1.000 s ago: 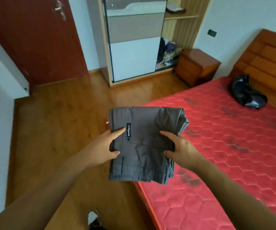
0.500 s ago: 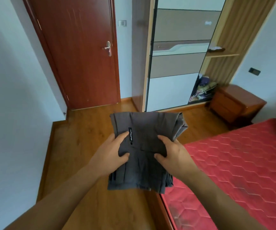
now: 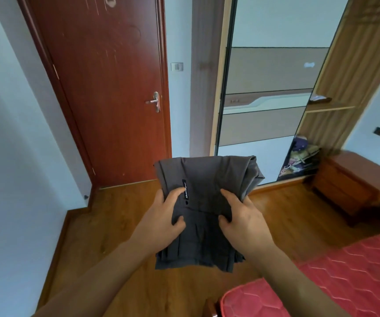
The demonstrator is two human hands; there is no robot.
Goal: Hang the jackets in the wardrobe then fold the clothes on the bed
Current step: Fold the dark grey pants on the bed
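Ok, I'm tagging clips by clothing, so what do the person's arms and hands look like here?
Both forearms are bare to the frame edge, no sleeves in view. The left hand and right hand wear no gloves, and no watch, ring or bracelet shows.

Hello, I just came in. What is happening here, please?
A person beside the red bed holds a folded pair of grey trousers in front of the body, above the wooden floor. The left hand grips its left side and the right hand its right side, thumbs on top. The view faces the wardrobe, whose right part is open, with some clothes piled at the bottom.
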